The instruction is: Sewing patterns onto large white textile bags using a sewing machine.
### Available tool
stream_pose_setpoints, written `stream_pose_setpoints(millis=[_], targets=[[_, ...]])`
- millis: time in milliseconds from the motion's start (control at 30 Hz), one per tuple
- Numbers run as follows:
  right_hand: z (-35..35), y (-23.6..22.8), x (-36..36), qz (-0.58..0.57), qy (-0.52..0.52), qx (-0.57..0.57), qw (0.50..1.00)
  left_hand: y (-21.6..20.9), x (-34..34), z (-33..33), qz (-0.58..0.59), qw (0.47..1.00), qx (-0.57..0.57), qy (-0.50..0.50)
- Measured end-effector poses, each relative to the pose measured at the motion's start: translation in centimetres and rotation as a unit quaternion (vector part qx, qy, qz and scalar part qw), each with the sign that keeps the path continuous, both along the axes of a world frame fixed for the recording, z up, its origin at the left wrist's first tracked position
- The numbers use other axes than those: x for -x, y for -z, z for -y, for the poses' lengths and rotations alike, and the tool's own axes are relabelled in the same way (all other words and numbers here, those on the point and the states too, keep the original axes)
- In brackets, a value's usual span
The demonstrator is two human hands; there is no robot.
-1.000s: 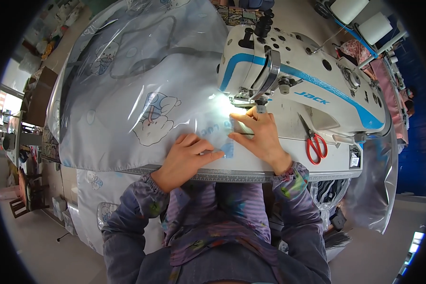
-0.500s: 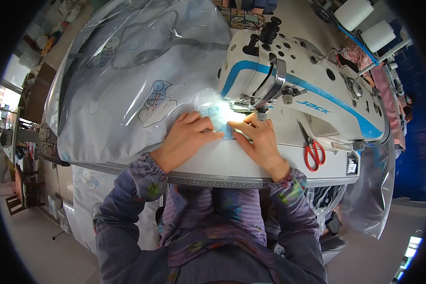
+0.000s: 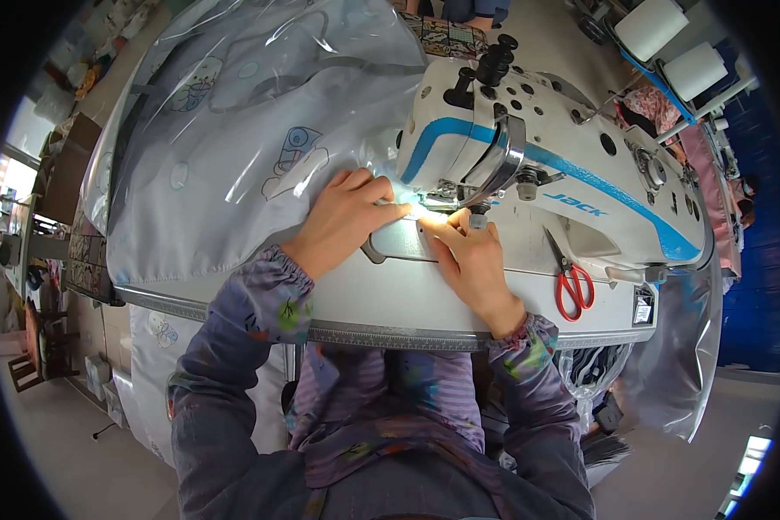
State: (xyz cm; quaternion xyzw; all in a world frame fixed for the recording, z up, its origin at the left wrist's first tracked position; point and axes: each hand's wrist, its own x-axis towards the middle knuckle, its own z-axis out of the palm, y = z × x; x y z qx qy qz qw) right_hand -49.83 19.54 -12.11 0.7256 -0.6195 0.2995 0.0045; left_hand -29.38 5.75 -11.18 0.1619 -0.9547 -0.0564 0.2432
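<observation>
A large pale grey, glossy printed sheet (image 3: 225, 204) lies on the left of the table, its edge running up to the needle of a white and blue sewing machine (image 3: 485, 139). My left hand (image 3: 342, 217) is closed on the sheet's near edge, thumb pointing right toward the presser foot (image 3: 446, 199). Just right of it, my right hand (image 3: 472, 256) has thumb and fingers pinched together close to the foot. Bright lamp light and the fingers hide what lies in that pinch. Between the hands a piece of metal plate (image 3: 403, 240) shows.
Red-handled scissors (image 3: 574, 290) lie right of my right hand. A ruler strip (image 3: 381, 335) runs along the table's front edge. White thread cones (image 3: 650, 30) stand at the back right. Clear plastic (image 3: 672, 347) hangs off the table's right end.
My left hand has moved away from me with the sheet's edge, uncovering the metal plate. My right hand has stayed nearly in place beside the presser foot.
</observation>
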Motion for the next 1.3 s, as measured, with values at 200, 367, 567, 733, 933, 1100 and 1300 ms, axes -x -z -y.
stream_pose_setpoints(millis=[200, 367, 567, 733, 933, 1100, 1300], targets=[[-0.7, -0.3, 0.6, 0.051, 0.0, -0.011, 0.999, -0.8, -1.0, -1.6, 0.029, 0.994, 0.078, -0.066], [-2.1, 0.2, 0.4, 0.182, 0.009, 0.005, 0.983, -1.6, -8.3, -3.9, 0.098, 0.927, 0.186, -0.309], [-6.2, -2.0, -6.1, 0.388, -0.074, -0.148, 0.907, -1.2, -25.1, -1.8, 0.125, 0.886, 0.034, -0.445], [-10.4, -0.1, -14.0, 0.505, -0.256, -0.327, 0.757, -1.0, -28.4, -9.5, 0.225, 0.878, 0.012, -0.422], [-14.2, 2.6, -17.0, 0.674, -0.1, -0.39, 0.619, 2.9, -16.6, -27.7, 0.184, 0.895, -0.355, -0.199], [-19.1, 4.7, -10.2, 0.577, -0.096, -0.358, 0.728, -0.9, -12.2, -22.7, 0.118, 0.835, -0.51, 0.172], [-20.7, 5.4, -9.2, 0.573, -0.111, -0.313, 0.749, -6.7, 1.0, -19.1, -0.02, 0.882, -0.406, 0.236]])
